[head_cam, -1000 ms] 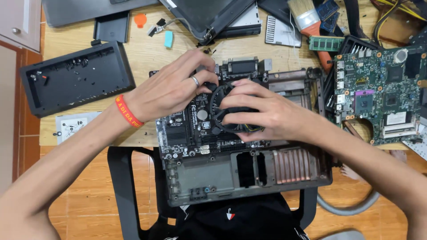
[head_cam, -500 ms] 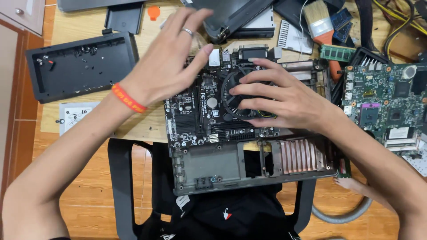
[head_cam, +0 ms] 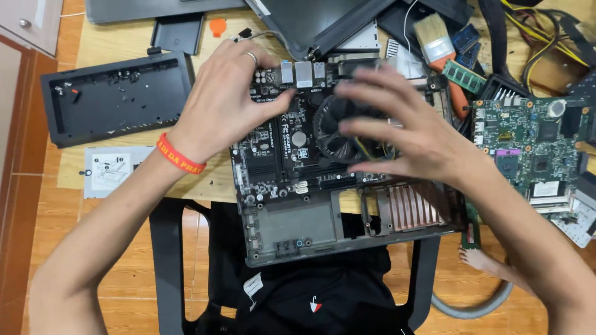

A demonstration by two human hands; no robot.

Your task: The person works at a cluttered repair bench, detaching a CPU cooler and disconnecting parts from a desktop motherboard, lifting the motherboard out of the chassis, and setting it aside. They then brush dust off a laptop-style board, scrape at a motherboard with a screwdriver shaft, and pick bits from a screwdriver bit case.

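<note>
Left hand (head_cam: 226, 102) shifted onto motherboard (head_cam: 279, 149), right-hand fingers (head_cam: 379, 105) blurred over fan (head_cam: 338, 127)

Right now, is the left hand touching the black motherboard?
Touching. The head view shows the left hand gripping the black motherboard at its upper left edge, thumb pressed on the board's face with no gap visible.

We see a matt black circuit board (head_cam: 279, 155) with shiny metal ports at twelve o'clock, ridged copper fins (head_cam: 413, 208) at four, pale grainy wooden tabletop (head_cam: 112, 31), and smooth matt plastic tray (head_cam: 118, 99) at nine
</note>
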